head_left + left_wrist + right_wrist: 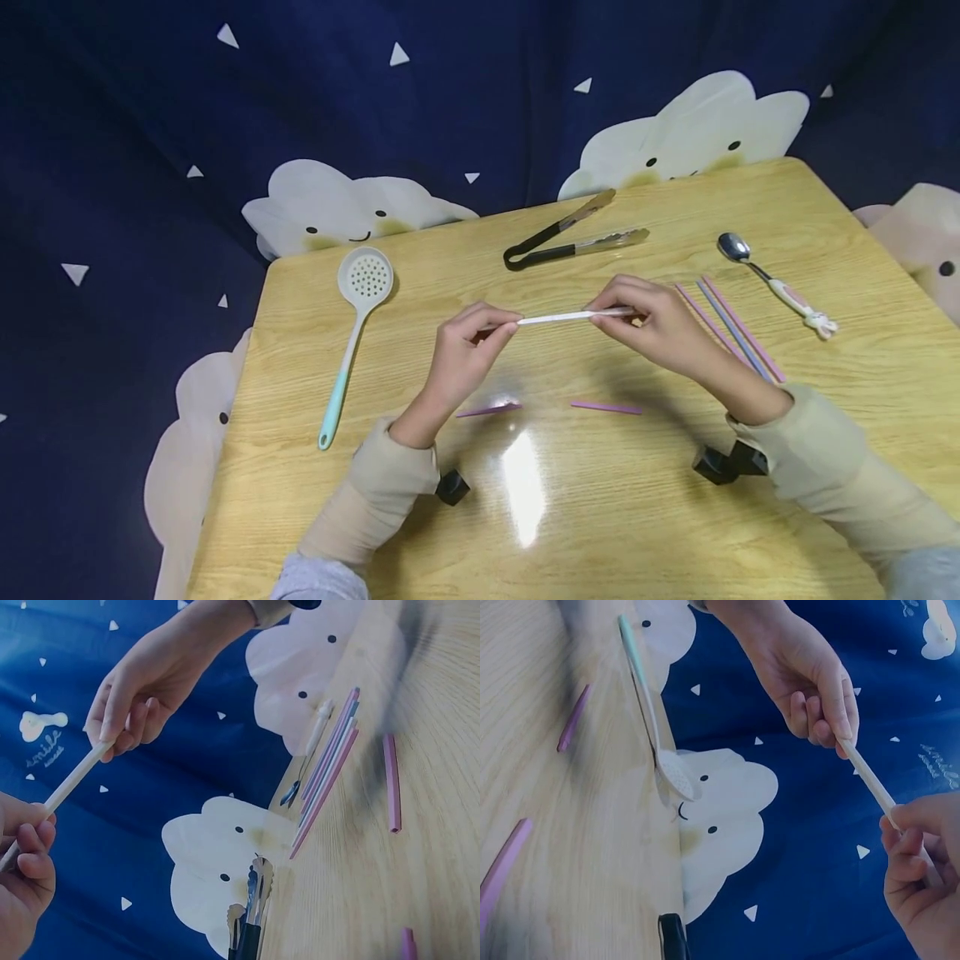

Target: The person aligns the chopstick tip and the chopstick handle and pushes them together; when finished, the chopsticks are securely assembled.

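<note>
A thin white straw (555, 317) is stretched between both hands above the wooden table (555, 367). My left hand (468, 346) pinches its left end between thumb and fingers. The right hand (652, 325) pinches it toward the other end, with a bit of straw running on behind the fingertips. In the left wrist view the straw (75, 776) looks straight and whole between the hands. Below the hands lie two short purple straw pieces, a left piece (487, 410) and a right piece (606, 407), set apart from each other.
Beside the right forearm lie several long straws, pink and blue (733, 331). Farther right is a spoon (783, 293) with a rabbit-shaped handle end. Black-handled tongs (551, 252) lie open at the back. A white skimmer (352, 342) with a mint handle lies left.
</note>
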Demonstrator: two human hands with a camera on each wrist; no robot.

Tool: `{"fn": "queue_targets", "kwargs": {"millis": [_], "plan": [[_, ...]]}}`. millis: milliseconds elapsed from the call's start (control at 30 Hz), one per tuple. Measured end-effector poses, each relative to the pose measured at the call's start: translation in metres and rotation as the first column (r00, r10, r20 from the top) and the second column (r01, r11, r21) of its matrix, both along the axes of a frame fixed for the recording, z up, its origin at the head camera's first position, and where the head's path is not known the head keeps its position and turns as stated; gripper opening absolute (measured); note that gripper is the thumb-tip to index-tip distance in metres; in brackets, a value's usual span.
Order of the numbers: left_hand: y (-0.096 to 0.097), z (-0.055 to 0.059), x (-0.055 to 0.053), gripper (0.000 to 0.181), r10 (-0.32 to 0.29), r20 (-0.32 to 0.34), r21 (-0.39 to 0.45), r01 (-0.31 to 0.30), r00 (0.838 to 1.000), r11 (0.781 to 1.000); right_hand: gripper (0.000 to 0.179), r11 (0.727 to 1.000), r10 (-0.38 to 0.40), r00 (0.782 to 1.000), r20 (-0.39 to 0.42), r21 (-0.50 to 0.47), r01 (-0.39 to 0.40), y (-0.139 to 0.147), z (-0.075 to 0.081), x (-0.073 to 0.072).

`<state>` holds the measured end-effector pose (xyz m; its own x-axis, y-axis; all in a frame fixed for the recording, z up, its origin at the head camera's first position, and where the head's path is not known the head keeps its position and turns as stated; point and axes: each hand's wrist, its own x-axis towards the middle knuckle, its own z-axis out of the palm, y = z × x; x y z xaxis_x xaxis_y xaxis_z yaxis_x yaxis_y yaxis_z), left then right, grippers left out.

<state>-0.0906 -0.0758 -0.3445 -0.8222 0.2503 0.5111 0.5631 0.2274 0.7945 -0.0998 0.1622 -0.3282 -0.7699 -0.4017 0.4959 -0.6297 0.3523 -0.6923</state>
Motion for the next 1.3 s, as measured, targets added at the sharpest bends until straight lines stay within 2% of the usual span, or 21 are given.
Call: {"fn": "queue_targets", "kwargs": {"millis": [300, 500, 633, 767, 833, 933, 1033, 1167, 1233, 1300], "plan": [[-0.001, 0.000, -0.002, 0.008, -0.010, -0.075, -0.012, 0.009, 0.997, 1.000, 0.017, 1.000, 0.012, 1.000, 0.018, 0.016, -0.012, -0.002, 0.002, 0.001], [-0.003, -0.002, -0.009, 0.007, -0.032, -0.123, -0.077, 0.022, 0.992, 0.997, 0.014, 0.992, -0.018, 1.000, 0.003, 0.122, 0.018, 0.003, 0.003, -0.003], [-0.003, -0.005, -0.012, 0.008, -0.036, -0.125, -0.128, 0.019, 0.992, 0.992, 0.015, 0.977, -0.028, 0.996, -0.079, 0.211, 0.044, 0.005, 0.003, -0.004], [-0.004, -0.006, -0.013, 0.010, -0.035, -0.106, -0.171, 0.016, 0.994, 0.985, 0.017, 0.960, 0.005, 0.982, -0.190, 0.276, 0.048, 0.007, 0.002, -0.006], [-0.004, -0.006, -0.013, 0.011, -0.034, -0.097, -0.197, 0.015, 0.995, 0.980, 0.017, 0.953, 0.014, 0.977, -0.211, 0.299, 0.051, 0.009, 0.001, -0.006], [-0.006, -0.008, -0.014, 0.015, -0.024, -0.070, -0.238, 0.006, 0.997, 0.971, 0.015, 0.940, -0.016, 0.979, -0.205, 0.331, 0.085, 0.014, -0.002, -0.006], [-0.009, -0.009, -0.015, 0.025, 0.024, -0.026, -0.305, -0.031, 0.999, 0.952, 0.013, 0.927, -0.077, 0.980, -0.181, 0.348, 0.137, 0.021, -0.009, -0.005], [-0.017, -0.013, -0.018, 0.040, 0.131, 0.071, -0.439, -0.087, 0.989, 0.894, 0.012, 0.914, -0.156, 0.978, -0.138, 0.356, 0.196, 0.032, -0.025, -0.006], [-0.021, -0.016, -0.019, 0.045, 0.167, 0.126, -0.497, -0.084, 0.978, 0.864, 0.012, 0.910, -0.189, 0.977, -0.102, 0.357, 0.213, 0.036, -0.033, -0.007], [-0.025, -0.021, -0.020, 0.046, 0.181, 0.168, -0.534, -0.065, 0.969, 0.843, 0.010, 0.902, -0.224, 0.974, -0.047, 0.368, 0.225, 0.041, -0.040, -0.008]]}}
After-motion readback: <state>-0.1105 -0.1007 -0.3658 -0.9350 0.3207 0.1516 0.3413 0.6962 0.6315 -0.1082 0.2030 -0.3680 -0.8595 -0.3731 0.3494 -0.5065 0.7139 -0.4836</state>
